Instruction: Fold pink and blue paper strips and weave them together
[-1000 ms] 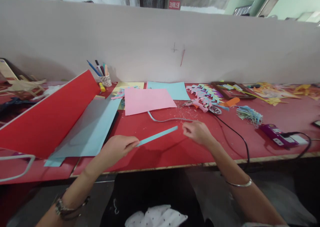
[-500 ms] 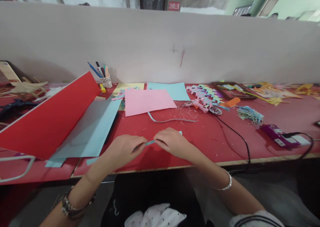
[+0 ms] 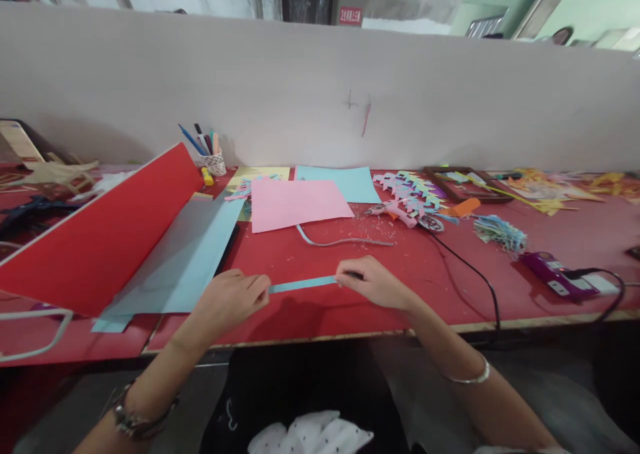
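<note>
A narrow light-blue paper strip stretches between my two hands above the red tabletop near its front edge. My left hand is closed on the strip's left end. At the other end, the fingertips of my right hand pinch the paper. A small dark object, which I cannot make out, shows at the right hand's fingers. Beyond my hands lie a pink paper sheet and a thin, curved pale strip.
A red board leans over a pale-blue sheet at left. A pen cup stands by the partition. To the right lie a pink glue gun, its black cord, fringed paper and a purple power strip.
My hands have moved apart, the left one leftward and the right one rightward. Much more of the blue paper strip shows between them.
</note>
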The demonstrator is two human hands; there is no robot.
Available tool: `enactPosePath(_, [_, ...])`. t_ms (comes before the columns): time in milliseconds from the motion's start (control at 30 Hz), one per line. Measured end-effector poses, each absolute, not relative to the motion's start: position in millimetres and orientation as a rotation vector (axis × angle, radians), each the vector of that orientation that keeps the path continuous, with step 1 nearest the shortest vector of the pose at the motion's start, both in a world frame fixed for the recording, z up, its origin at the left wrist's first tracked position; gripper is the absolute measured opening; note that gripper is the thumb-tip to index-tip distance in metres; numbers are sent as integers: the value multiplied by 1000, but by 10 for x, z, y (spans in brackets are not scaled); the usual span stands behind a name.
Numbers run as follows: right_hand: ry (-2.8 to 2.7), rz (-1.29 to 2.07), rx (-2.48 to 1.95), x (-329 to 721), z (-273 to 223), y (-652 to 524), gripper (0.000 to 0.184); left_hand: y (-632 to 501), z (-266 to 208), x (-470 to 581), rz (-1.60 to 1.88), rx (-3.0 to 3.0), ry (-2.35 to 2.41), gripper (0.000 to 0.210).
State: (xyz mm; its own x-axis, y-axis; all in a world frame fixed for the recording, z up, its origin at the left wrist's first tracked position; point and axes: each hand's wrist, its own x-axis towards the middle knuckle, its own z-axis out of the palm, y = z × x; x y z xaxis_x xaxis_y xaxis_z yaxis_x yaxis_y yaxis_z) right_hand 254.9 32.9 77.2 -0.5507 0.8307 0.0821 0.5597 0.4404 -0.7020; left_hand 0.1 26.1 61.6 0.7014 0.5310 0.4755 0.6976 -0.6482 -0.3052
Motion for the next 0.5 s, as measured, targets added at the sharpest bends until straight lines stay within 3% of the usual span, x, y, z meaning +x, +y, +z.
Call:
enactPosePath(133, [-2278,794,-1275,2874,789,289,29,206,564,-305,-392,-2394,-1106,28])
enactPosePath(267, [-2418,636,-1251,2888,805,228,33,130,596,-228,-599,-2236,-1216,32])
enactPosePath(500, [-2656,547,-975,2539,917,169,23,137,670,423,-774,-2859,-1063,26])
